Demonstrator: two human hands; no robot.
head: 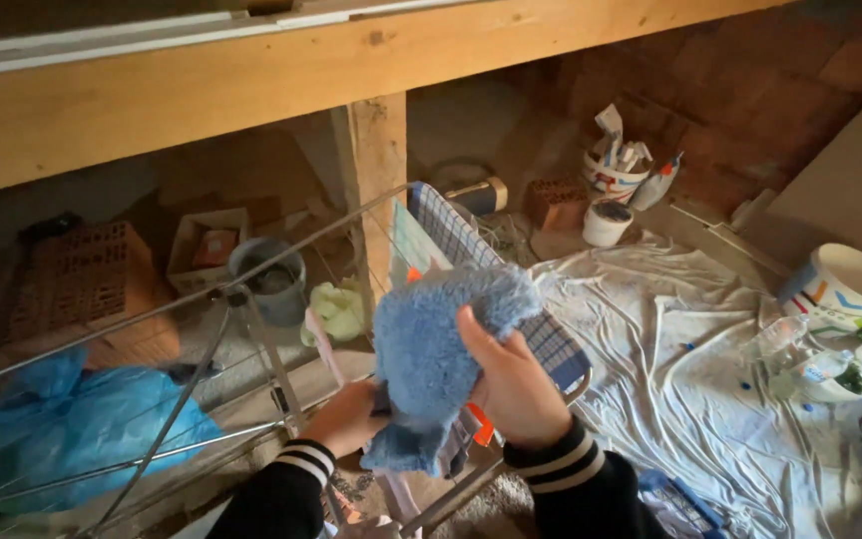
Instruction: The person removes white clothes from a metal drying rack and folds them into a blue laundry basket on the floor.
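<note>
Right hand (513, 389) and left hand (349, 417), both in dark sleeves with striped cuffs, clamped on blue fluffy cloth (436, 349); cloth held up over wire drying rack (251, 299). Checked cloth (511, 289) draped on rack just behind. Blue plastic bag (62, 429) at left. White dust sheet (690, 369) spread at right. Paint buckets (845, 289) beyond; wooden beam (251, 80) overhead.

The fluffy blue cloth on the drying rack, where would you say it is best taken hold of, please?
Probably at the upper edge of the blue cloth, pinched from the near side. It hangs limp over the drying rack, so only a gathered edge holds. The right hand already clasps its right side with the thumb on top; the left hand holds its lower part.
</note>
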